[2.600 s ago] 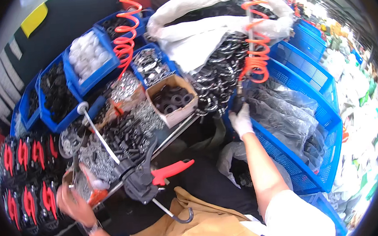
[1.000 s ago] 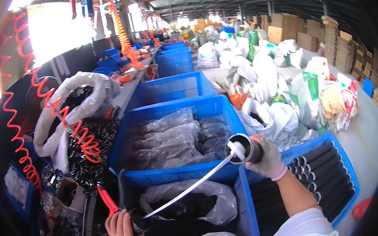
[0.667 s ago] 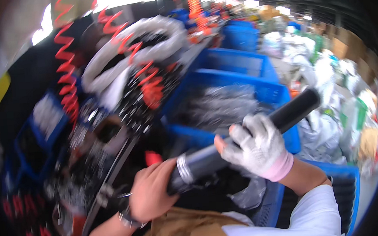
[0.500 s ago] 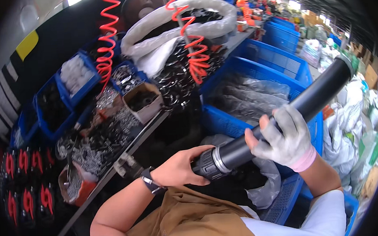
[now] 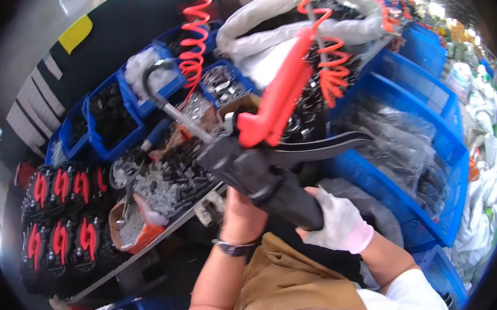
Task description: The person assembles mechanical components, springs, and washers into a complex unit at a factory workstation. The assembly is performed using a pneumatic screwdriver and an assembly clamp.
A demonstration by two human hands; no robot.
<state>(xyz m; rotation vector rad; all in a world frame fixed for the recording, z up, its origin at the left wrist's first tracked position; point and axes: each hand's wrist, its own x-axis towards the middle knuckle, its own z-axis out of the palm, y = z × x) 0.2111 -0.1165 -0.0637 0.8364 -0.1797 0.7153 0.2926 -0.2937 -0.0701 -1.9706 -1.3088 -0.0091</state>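
- Gripping a black tool [image 5: 243, 168] around its barrel: gloved right hand [image 5: 341, 222].
- Bare left hand [image 5: 245, 217] partly behind it, grip hidden.
- Red handle [image 5: 283, 92] angled upward.

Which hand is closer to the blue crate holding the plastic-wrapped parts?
Right. Your gloved right hand, gripping the black barrel, is left of the blue crate; your bare left hand is farther left.

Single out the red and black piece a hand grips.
The red and black trigger tool at centre: the white-gloved right hand grips it; the other red and black pieces lie in rows at left.
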